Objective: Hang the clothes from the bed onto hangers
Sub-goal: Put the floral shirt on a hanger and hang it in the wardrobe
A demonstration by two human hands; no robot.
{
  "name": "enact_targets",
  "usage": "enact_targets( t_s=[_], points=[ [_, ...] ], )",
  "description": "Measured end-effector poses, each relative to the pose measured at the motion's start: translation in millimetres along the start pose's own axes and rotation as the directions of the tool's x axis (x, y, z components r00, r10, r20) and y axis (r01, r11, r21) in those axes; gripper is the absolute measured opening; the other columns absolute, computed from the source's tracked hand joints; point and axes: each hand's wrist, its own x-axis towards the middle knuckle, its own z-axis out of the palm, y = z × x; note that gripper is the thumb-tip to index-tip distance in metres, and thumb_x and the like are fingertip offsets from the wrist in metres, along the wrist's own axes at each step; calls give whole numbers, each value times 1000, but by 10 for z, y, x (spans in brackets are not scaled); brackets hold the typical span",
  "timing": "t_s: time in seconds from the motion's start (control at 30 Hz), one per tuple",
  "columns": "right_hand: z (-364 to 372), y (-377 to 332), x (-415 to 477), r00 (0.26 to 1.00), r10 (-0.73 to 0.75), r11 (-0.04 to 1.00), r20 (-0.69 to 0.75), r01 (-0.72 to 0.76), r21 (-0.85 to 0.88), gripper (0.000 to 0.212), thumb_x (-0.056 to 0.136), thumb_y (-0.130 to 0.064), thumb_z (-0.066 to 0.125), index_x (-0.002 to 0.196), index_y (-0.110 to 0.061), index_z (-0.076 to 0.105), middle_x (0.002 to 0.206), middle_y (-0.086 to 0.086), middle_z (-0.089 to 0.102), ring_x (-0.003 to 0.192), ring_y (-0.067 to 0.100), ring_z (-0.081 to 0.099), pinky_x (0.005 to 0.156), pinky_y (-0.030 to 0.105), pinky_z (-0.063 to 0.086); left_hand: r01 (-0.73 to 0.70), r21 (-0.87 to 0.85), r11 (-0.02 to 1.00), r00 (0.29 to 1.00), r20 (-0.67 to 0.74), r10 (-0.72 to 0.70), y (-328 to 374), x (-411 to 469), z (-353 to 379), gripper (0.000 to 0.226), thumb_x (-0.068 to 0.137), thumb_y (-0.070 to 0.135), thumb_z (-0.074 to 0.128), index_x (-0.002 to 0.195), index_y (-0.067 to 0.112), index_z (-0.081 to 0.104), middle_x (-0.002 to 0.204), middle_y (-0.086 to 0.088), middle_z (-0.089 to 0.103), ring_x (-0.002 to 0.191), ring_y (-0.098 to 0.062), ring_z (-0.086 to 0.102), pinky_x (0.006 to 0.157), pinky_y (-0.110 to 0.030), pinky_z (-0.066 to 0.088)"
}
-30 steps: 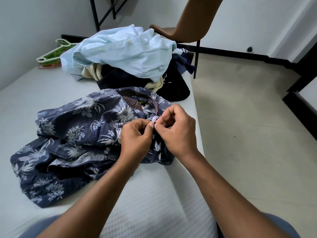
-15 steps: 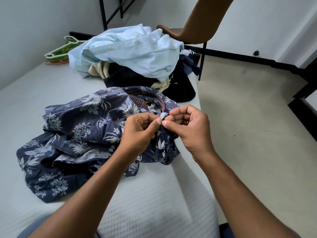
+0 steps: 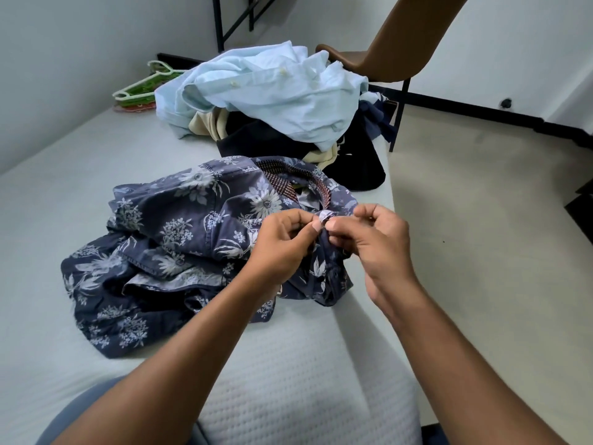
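Two hands, the left hand [image 3: 282,242] and right hand [image 3: 375,242], pinch the front edge of the dark blue flowered cotton shirt [image 3: 179,239] on the white bed [image 3: 288,380], likely working a button. Green plastic hangers [image 3: 141,89] wait far behind.

**Floral shirt** [image 3: 179,239]: woven navy cloth, printed with pale flowers, matt and creased. The collar band is lined in a finer red-and-dark weave. Held at the bed's right edge.
**Light blue shirt** [image 3: 276,91]: thin smooth cloth, matt and crumpled, fitted with small pale glossy buttons. Laid atop the heap toward the far right corner.
**Black garment** [image 3: 256,139]: dense matt cloth.
**Cream garment** [image 3: 205,123]: soft matt cloth.
**Hangers** [image 3: 144,88]: smooth moulded plastic, green and white, stacked at the far edge.
**Mattress** [image 3: 288,380]: white quilted cloth, dimpled toward the near edge.
**Chair** [image 3: 401,53]: smooth brown shell with a slight sheen, carried on black metal legs.
**Floor** [image 3: 481,220]: smooth, matt, beige.
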Motion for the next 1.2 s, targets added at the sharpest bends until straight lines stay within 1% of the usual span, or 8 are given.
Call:
enact_targets(
  t_s=[0.07, 0.13, 0.3, 0.5, 0.7, 0.83, 1.07, 1.2],
  points=[
    [-41, -56, 31, 953, 263, 913, 149, -296, 282, 26, 73, 9, 80, 90, -3, 64, 70, 6, 70, 62, 14, 67, 63, 23, 61, 18, -59, 998, 999, 36, -16, 25, 24, -59, 13, 100, 8, 65, 98, -3, 70, 76, -9, 71, 65, -14, 65, 59, -22, 53],
    [-77, -61, 45, 922, 322, 885, 214, -374, 277, 28, 69, 1, 83, 92, -1, 67, 76, 8, 71, 63, 13, 66, 60, 20, 59, 53, -117, 992, 998, 41, -48, 41, 44, -97, 9, 96, 8, 70, 96, 0, 72, 74, -7, 67, 64, -12, 60, 58, -21, 52],
    [-46, 55, 18, 996, 17, 992, 85, -6, -128, 14, 88, -18, 82, 88, -12, 70, 73, 6, 69, 59, 13, 55, 52, 24, 46, 59, -240, 969, 997, -41, -71, 108, 115, -135, 5, 96, 11, 71, 93, 6, 71, 73, -7, 62, 60, -11, 54, 51, -19, 47],
    [-64, 147, -13, 916, -251, 746, 313, 389, -541, 14, 83, -12, 76, 89, -23, 72, 78, -7, 72, 69, 8, 66, 66, 25, 54, 27, -218, 976, 989, -138, -58, 125, 128, -157, 9, 99, 12, 67, 91, 9, 68, 75, -8, 60, 58, -10, 53, 46, -18, 48],
    [-185, -7, 121, 942, -109, 987, 317, 139, -74, 18, 84, -5, 66, 96, -18, 63, 81, 16, 54, 75, 26, 52, 72, 39, 45, 30, -256, 966, 983, -165, -74, 193, 145, -195, 12, 101, 12, 63, 90, 8, 65, 74, -2, 61, 51, -7, 51, 44, -17, 44],
    [-183, -25, 89, 920, -137, 971, 368, 198, -135, 13, 78, -9, 64, 89, -15, 68, 79, 4, 58, 75, 22, 49, 69, 39, 41, 44, -289, 956, 990, -117, -81, 191, 145, -174, 14, 102, 14, 63, 90, 7, 64, 77, -6, 62, 51, -11, 51, 43, -19, 45],
    [-140, 51, 25, 730, -582, 466, 358, 660, -590, 19, 80, -7, 82, 92, -19, 73, 88, -7, 67, 75, 9, 63, 68, 26, 50, 49, -332, 942, 988, -122, -94, 201, 147, -203, 13, 102, 14, 63, 92, 7, 63, 75, -5, 67, 49, -12, 63, 43, -20, 49],
    [-201, -7, 41, 668, -629, 379, 398, 711, -593, 9, 83, -17, 89, 88, -17, 81, 100, -2, 69, 96, 12, 66, 87, 20, 48, 43, -338, 940, 984, -151, -99, 197, 165, -234, 14, 102, 15, 63, 89, 8, 63, 77, -7, 66, 48, -12, 61, 43, -21, 49]
  ],
)
